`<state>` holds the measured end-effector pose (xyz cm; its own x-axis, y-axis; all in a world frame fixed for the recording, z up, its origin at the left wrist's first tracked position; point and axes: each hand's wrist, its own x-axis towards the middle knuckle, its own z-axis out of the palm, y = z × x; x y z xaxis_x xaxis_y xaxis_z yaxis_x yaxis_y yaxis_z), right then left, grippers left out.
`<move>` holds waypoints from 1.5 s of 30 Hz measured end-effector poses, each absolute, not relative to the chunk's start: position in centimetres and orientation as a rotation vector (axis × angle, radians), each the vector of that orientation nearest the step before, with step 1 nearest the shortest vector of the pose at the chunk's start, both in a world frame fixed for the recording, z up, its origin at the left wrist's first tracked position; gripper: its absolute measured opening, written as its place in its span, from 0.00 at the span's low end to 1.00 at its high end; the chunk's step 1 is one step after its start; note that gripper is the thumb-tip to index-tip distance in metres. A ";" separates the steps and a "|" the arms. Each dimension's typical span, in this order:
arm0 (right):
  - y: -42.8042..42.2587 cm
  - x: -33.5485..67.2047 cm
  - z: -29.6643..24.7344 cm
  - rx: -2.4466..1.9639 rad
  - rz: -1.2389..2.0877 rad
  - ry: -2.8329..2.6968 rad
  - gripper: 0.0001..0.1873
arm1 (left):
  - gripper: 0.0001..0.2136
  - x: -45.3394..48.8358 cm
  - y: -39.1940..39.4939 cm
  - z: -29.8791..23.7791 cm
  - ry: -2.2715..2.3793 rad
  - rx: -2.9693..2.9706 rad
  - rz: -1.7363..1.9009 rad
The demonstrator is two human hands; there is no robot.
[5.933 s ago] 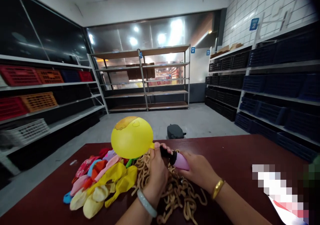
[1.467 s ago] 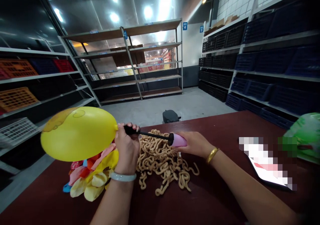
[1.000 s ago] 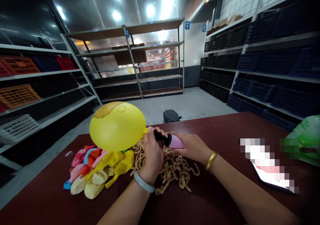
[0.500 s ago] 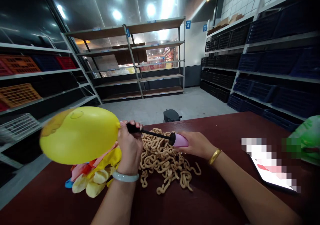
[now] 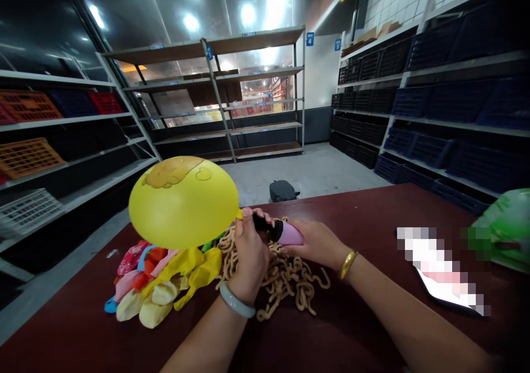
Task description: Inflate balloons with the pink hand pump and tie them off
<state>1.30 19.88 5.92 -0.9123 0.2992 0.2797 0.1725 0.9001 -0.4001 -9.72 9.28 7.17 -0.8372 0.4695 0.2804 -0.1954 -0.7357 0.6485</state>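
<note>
A blown-up yellow balloon (image 5: pixel 182 213) with a brown cartoon print hangs at the left, its neck on the black nozzle end of a hand balloon pump (image 5: pixel 291 233). My left hand (image 5: pixel 251 249) is closed around that black end and pinches the balloon's neck. Around the pump's pink barrel my right hand (image 5: pixel 317 241) is wrapped. The two pump parts are pushed together, with no rod showing between them. Beneath my hands lies a heap of tan, twisted rope-like strands (image 5: pixel 296 284). Uninflated balloons (image 5: pixel 165 284) in yellow, cream, pink, red and blue are piled to its left.
The dark red table (image 5: pixel 331 334) bears a phone (image 5: pixel 447 279) at the right, partly blurred out, beside a green plastic bag (image 5: pixel 507 232). Shelves (image 5: pixel 256 124) and crates (image 5: pixel 418 152) stand around the room. A dark grey object (image 5: pixel 283 190) lies on the floor beyond the table.
My left hand has moved right toward my right hand, bringing the balloon along. The pump's black rod, visible before, has slid in. More of the uninflated balloons shows.
</note>
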 end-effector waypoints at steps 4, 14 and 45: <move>20.4 1.3 6.1 -0.299 0.606 -2.731 0.33 | 0.11 -12.6 7.4 9.0 0.915 0.653 2.672; 20.9 1.6 6.1 -0.291 0.558 -2.775 0.34 | 0.12 -17.4 4.6 10.7 0.878 0.664 2.873; 23.5 2.3 5.4 -0.506 0.084 -2.717 0.27 | 0.07 -16.2 8.0 7.3 1.019 0.295 2.648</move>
<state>2.34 23.55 5.40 -0.8654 0.3580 0.3505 0.3358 0.9337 -0.1246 -16.23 8.03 7.27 -0.9375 0.3371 0.0865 -0.1923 -0.7088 0.6787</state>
